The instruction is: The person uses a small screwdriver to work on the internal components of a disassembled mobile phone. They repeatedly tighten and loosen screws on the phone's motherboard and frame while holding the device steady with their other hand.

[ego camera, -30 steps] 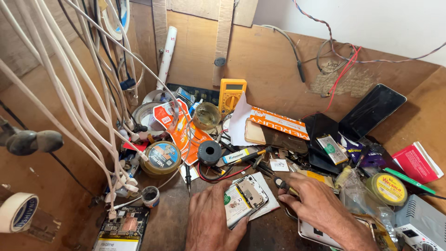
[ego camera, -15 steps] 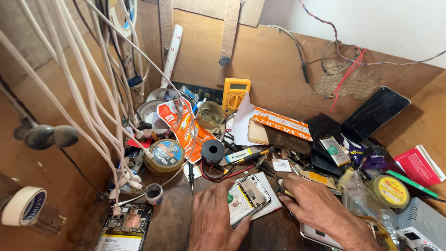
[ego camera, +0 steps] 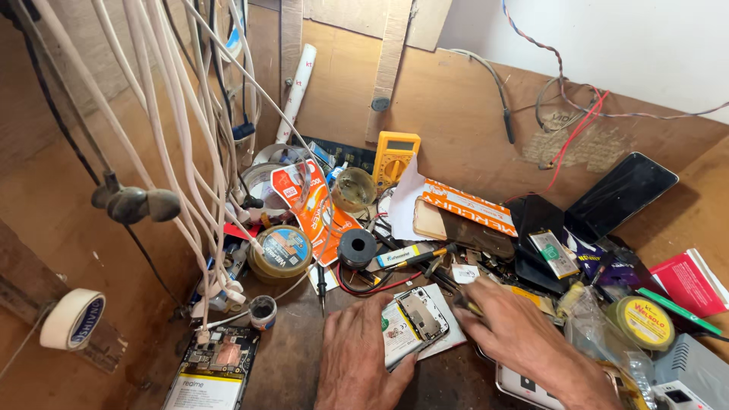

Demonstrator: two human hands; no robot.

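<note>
Hands are seen at the near table edge: an opened phone (ego camera: 414,323) is pinned flat under the left hand (ego camera: 357,357), while a thin tool (ego camera: 465,304) is pinched in the right hand (ego camera: 516,342). Beyond them, a black solder spool (ego camera: 357,248) and a yellow multimeter (ego camera: 396,157) are found among the clutter.

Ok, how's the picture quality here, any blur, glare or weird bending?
Head view: sharp and evenly lit on the opened phone under the left hand and right hand; hanging white cables bow with wide-angle distortion; mild shine on the black screen; soft shadows only.
</note>
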